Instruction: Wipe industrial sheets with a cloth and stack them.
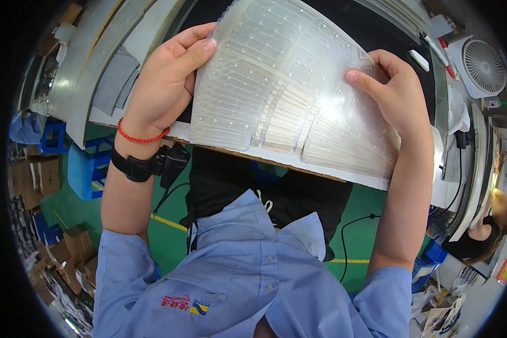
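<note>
A fanned stack of clear plastic circuit sheets, printed with fine tracks and dots, tilts up over the edge of the workbench. Along its lower edge the many layers spread apart like steps. My left hand pinches the upper left edge, thumb on top and fingers behind. At the right edge my right hand grips the same stack, its thumb pressed on the face and the other fingers partly hidden behind. On my left wrist are a red braided cord and a black strap with a small black device.
A white fan stands at the far right, near a red marker and a white piece on the black surface. Grey cloth lies at left. A blue stool and cardboard boxes are on the floor. Another person sits at right.
</note>
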Tool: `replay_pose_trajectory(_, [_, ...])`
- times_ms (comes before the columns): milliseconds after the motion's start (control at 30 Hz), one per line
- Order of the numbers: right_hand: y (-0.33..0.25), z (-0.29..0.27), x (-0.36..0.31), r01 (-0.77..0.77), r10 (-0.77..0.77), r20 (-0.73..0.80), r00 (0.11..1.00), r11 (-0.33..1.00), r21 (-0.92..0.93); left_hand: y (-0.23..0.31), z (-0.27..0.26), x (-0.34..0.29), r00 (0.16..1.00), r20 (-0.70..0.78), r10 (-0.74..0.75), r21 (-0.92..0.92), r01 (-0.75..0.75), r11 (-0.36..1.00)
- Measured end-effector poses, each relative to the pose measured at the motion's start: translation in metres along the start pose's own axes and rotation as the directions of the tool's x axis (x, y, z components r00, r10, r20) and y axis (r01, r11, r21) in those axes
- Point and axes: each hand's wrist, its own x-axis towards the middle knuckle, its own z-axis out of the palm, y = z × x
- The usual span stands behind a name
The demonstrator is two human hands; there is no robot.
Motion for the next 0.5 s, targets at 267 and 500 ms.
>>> replay_pose_trajectory(267, [0.0038, -0.0007, 0.0011, 0.002, -0.002, -0.01, 1.0, 1.0, 0.012, 0.0006, 0.0029, 0.0011, 0.999, -0.041, -0.004, 0.024, 0.005, 1.0])
replay_pose_trajectory(500, [0.0009, -0.001, 0.0005, -0.01, 0.01, -0.017, 1.0, 1.0, 0.022, 0.0042, 0.0054, -0.002, 0.999, -0.046, -0.025, 0.007, 0.025, 1.0])
